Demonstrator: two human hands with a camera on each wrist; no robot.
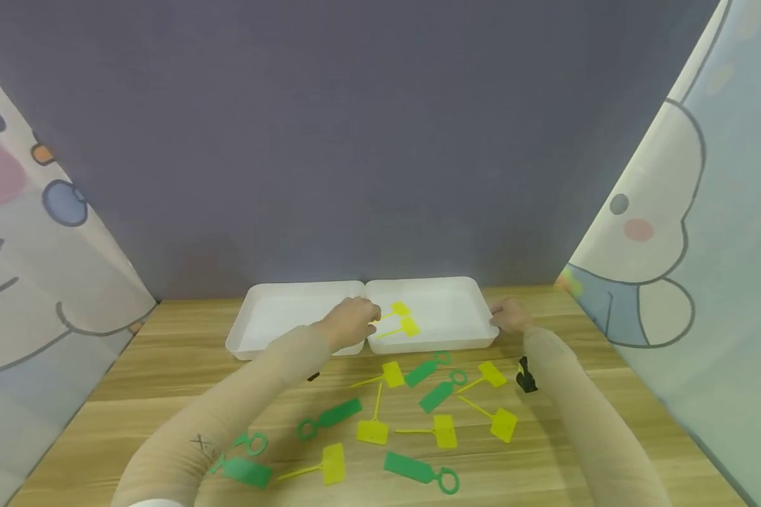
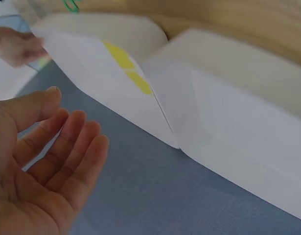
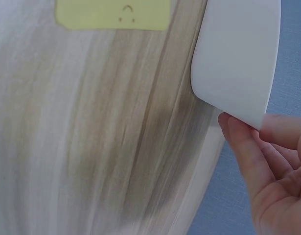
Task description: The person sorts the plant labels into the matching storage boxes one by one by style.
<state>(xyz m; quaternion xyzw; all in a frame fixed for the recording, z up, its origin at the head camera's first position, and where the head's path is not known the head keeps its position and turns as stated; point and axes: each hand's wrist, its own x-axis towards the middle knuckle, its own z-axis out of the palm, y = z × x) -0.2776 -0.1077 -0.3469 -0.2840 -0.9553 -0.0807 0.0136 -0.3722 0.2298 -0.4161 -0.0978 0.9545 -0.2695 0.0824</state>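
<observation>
Two white trays stand side by side at the back of the table: the left tray (image 1: 298,289) and the right tray (image 1: 428,285). Inside the right one lie two yellow tags (image 1: 409,326). My left hand (image 1: 350,322) hovers over where the trays meet, fingers loosely bent and holding nothing; the left wrist view shows the hand (image 2: 52,166) bare. My right hand (image 1: 511,315) pinches the right tray's outer rim between thumb and fingers, as the right wrist view shows with the hand (image 3: 272,161) at the tray's corner (image 3: 238,63).
Several yellow tags (image 1: 445,431) and green ring-ended tags (image 1: 409,467) lie scattered across the table (image 1: 184,394) in front of the trays. A small black object (image 1: 526,377) is beside the right forearm, and another dark piece (image 1: 313,377) lies near the left forearm.
</observation>
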